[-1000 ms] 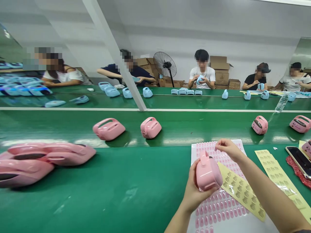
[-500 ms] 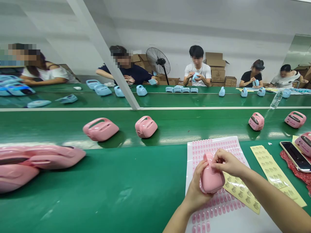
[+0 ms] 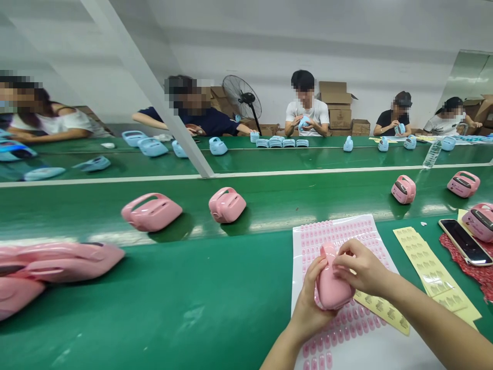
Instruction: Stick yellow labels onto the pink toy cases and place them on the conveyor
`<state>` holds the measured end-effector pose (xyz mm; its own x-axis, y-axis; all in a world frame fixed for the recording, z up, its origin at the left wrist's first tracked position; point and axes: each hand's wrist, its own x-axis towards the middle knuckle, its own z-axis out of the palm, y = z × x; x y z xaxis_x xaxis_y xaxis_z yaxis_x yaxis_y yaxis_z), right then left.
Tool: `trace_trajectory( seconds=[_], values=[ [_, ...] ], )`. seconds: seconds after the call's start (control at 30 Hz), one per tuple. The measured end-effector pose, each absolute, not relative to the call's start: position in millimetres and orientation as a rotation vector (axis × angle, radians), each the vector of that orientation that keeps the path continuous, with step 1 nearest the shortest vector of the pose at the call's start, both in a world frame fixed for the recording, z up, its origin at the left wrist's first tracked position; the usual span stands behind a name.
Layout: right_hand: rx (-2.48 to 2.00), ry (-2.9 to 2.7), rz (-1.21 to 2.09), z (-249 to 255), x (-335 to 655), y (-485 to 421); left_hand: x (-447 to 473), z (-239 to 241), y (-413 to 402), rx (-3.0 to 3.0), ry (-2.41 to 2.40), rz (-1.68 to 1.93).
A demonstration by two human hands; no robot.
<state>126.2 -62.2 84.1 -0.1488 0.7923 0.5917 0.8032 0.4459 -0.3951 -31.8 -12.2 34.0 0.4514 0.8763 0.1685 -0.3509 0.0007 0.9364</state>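
Pink case (image 3: pixel 332 292) sits clamped in grip of left hand (image 3: pixel 309 297); right hand (image 3: pixel 361 268) touches case, cannot tell whether pinching. Sticker sheet (image 3: pixel 360 354) lies beneath case.

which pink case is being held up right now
The pink case gripped by the left hand, seen over the sticker sheet; no hand touches the other pink ones.

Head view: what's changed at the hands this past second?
The right hand has come toward the wearer, from above the far part of the white sheet, to touch the pink case; whether it holds anything is unclear. The left hand still holds the case; sheet and phone lie as before.
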Motion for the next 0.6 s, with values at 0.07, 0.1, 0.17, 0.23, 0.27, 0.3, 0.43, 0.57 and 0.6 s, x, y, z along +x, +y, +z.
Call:
trace_trajectory(
  seconds=[0.07,0.1,0.17,0.23,0.27,0.3,0.43,0.57,0.6],
  values=[
    [-1.312,-1.993,-0.181,83,128,-64,-32,36,-13,1.19,0.549,1.054],
    [-1.303,-2.012,-0.241,82,129,-65,-32,37,-13,1.2,0.551,1.055],
    [-1.298,-2.04,-0.315,81,131,-66,-31,37,-14,1.201,0.55,1.057],
    [-1.309,-2.047,-0.321,79,131,-67,-31,36,-14,1.161,0.536,1.061],
    [-1.317,-2.038,-0.289,78,131,-68,-31,35,-14,1.142,0.526,1.062],
    [-1.323,-2.016,-0.223,78,131,-68,-32,34,-13,1.138,0.515,1.061],
    [-1.387,-1.752,0.342,77,126,-65,-37,34,-10,1.218,0.474,1.042],
    [-1.425,-1.354,0.893,71,122,-53,-35,38,-14,1.275,0.461,0.996],
    [-1.419,-1.258,0.955,68,121,-50,-32,38,-17,1.261,0.46,0.999]
  ],
)
